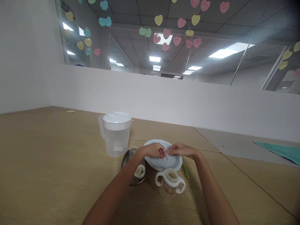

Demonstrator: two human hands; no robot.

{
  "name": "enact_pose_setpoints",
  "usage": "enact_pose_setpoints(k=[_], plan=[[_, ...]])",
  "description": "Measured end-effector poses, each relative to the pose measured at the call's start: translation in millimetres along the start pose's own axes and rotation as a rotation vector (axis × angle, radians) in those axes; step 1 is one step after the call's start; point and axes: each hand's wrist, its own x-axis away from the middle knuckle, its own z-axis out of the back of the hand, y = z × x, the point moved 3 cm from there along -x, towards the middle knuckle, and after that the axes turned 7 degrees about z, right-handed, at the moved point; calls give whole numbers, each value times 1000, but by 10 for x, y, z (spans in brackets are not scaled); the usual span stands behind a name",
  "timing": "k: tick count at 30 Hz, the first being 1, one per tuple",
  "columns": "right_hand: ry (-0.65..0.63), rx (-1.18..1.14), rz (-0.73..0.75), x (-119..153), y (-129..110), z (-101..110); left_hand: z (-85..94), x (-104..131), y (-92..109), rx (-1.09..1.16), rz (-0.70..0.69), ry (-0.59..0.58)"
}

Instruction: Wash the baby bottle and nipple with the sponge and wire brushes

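Note:
Over a white oval dish [153, 161], my left hand [156, 150] and my right hand [180, 149] meet with fingers closed around a small clear piece [167, 155]. Its exact shape is too small to tell. Nearer to me stands a clear bottle [170, 184] with a white two-handled collar, its top open. Beneath my left forearm, a round metal tray [124, 161] holds a white ring-shaped cap [140, 172] and a clear dome-shaped cover [133, 151].
A clear pitcher [117, 137] with a white lid stands at the back left of the dish. A green stick-like item [185, 170] lies right of the dish. Teal cloth [281, 151] lies at the far right. A white wall runs behind the table.

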Motion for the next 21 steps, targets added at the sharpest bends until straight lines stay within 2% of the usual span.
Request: enact_pose_setpoints(k=[3, 6, 9, 12, 15, 19, 21], plan=[[-66, -60, -10, -16, -17, -39, 117, 56, 29, 15, -5, 87], [-68, -132, 15, -28, -21, -52, 186, 133, 96, -11, -3, 110], [-50, -108, -2, -54, 19, -37, 237, 200, 176, -68, 11, 155], [35, -62, 3, -54, -32, 15, 278, 240, 240, -129, -6, 223], [172, -151, 62, 26, -278, 58, 307, 257, 293, -119, -65, 310], [143, -150, 228, 190, -754, -2, 336, 301, 440, 23, -172, 415], [238, -65, 282, 268, -931, -5, 356, 365, 566, 94, -228, 437]])
